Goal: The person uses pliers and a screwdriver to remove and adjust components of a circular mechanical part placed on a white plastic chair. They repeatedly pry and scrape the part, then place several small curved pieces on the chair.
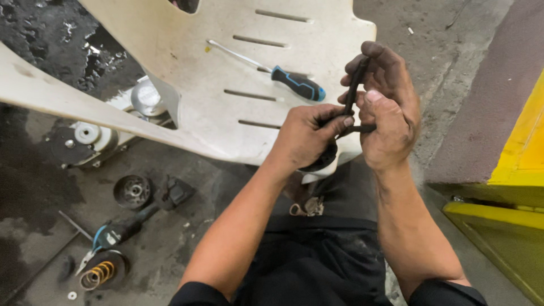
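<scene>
Left hand: we see the left hand (306,136) closed in a fist around the lower end of a black strap-like part (355,90), the thumb pressed over it and the knuckles towards the camera.
Right hand: the right hand (388,107) is curled about the same part higher up, the thumb nail facing us and the fingers (374,59) wrapped over its upper end; both hands are dark with grease.
Held part: we make it out as a thin black strip that rises nearly upright between the two hands, with a short black stub sticking sideways just under the right thumb. A rounded black piece (323,160) hangs below the left fist; we cannot tell whether it is joined to the strip.
Where it is: the part is held in the air above the near edge of a white plastic chair (187,56), in front of the person's dark trousers (317,260).
On the chair: a screwdriver with a blue and black handle (297,83) lies on the slotted seat, well apart from the hands.
On the floor: to the left we see a round black disc (132,191), a dark hand tool with a blue cable (122,231), a yellow coil spring (101,273) and a round silver part (148,97) under the chair.
To the right: a yellow metal edge (524,147) beside the concrete.
</scene>
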